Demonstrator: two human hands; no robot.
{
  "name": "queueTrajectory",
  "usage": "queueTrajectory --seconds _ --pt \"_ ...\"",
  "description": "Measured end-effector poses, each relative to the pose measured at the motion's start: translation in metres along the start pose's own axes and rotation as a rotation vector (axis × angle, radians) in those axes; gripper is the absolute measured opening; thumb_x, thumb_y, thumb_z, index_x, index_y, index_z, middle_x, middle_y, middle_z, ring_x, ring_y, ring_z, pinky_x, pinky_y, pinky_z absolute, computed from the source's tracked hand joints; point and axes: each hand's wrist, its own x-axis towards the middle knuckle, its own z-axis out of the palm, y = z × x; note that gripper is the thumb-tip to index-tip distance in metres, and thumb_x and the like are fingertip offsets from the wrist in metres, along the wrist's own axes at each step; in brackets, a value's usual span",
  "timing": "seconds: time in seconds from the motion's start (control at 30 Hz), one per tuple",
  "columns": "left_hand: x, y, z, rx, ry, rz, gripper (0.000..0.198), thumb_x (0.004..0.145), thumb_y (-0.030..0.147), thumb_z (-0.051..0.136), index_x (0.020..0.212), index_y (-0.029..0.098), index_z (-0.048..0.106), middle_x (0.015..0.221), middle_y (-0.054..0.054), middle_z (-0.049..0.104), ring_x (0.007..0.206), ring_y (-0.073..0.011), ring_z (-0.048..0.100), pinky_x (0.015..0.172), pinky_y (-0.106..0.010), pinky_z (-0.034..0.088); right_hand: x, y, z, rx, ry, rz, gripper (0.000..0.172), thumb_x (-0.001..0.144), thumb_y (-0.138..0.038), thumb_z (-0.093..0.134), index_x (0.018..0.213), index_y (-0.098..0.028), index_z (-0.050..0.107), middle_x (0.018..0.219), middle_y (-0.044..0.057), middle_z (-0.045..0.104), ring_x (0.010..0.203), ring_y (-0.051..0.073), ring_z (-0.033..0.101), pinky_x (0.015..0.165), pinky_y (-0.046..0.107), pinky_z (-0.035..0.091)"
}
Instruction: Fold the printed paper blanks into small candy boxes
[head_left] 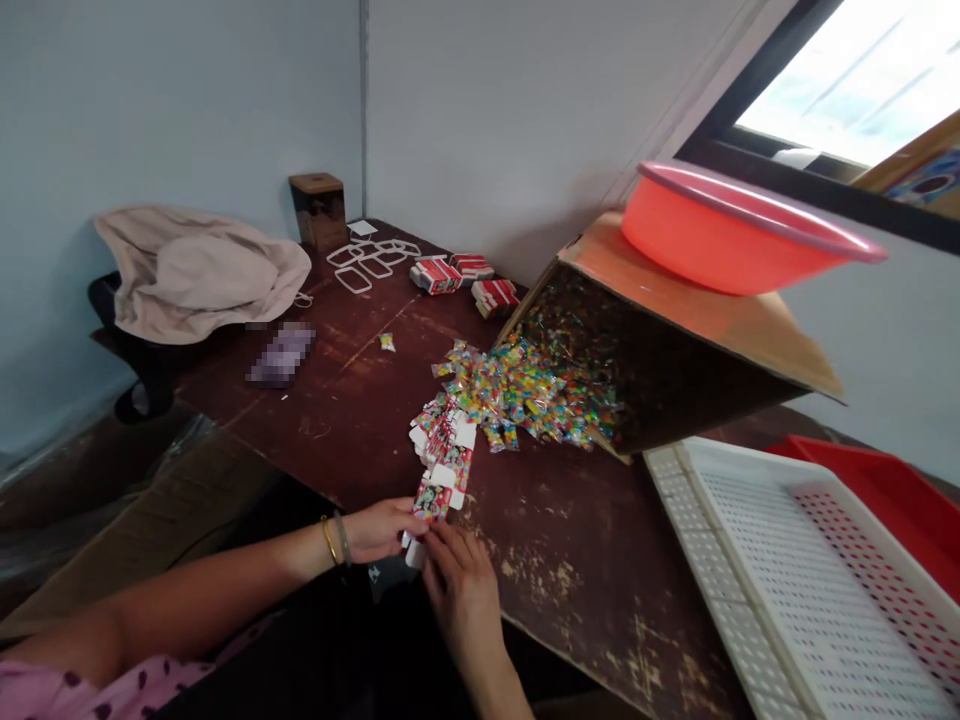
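At the table's near edge, my left hand (386, 528) pinches a small printed carton (432, 502) with white end flaps. My right hand (466, 582) has its fingers bent against the lower end of this carton; its fingertips are partly hidden. Just beyond, a fanned stack of similar flat cartons (442, 438) lies on the table. A heap of small clear-wrapped, multicoloured packets, perhaps candies (517, 385), spills out beside the stack. One packet (387, 342) lies apart to the left.
The heap comes from a tilted cardboard box (750, 330) bearing a pink basin (727, 235). White (720, 540) and red trays (885, 490) stand right. Banded red carton bundles (436, 275), white loops (352, 279), a blurred phone-like object (282, 354) and a beige hat (210, 275) lie farther back.
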Motion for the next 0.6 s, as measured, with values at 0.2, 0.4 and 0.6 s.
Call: queueTrajectory --seconds 0.2,0.4,0.6 --pt "-0.005 -0.022 0.017 0.12 -0.027 -0.112 0.024 0.056 0.017 0.071 0.078 0.016 0.06 0.063 0.002 0.067 0.062 -0.0175 0.065 0.067 -0.033 0.05 0.001 -0.001 0.01 0.379 0.165 0.202 0.027 0.086 -0.022 0.061 0.113 -0.024 0.065 0.125 0.012 0.061 0.116 0.027 0.051 0.098 0.047 0.043" --pt "-0.011 -0.035 0.026 0.153 0.0 -0.135 0.017 0.053 0.014 0.061 0.069 0.017 0.055 0.053 0.003 0.062 0.049 -0.0112 0.056 0.055 -0.025 0.047 0.006 0.001 0.0 0.628 -0.099 0.313 0.01 0.074 -0.018 0.072 0.082 -0.021 0.067 0.122 0.01 0.061 0.122 0.028 0.05 0.101 0.043 0.04" --pt "-0.017 -0.019 0.025 0.225 -0.29 -0.279 0.02 0.054 0.019 0.072 0.071 0.015 0.06 0.063 -0.002 0.066 0.052 -0.0136 0.059 0.053 -0.025 0.045 0.005 0.001 -0.043 0.892 -0.418 0.199 0.01 0.082 -0.029 0.069 0.084 -0.02 0.072 0.129 0.008 0.057 0.117 0.023 0.056 0.101 0.035 0.042"
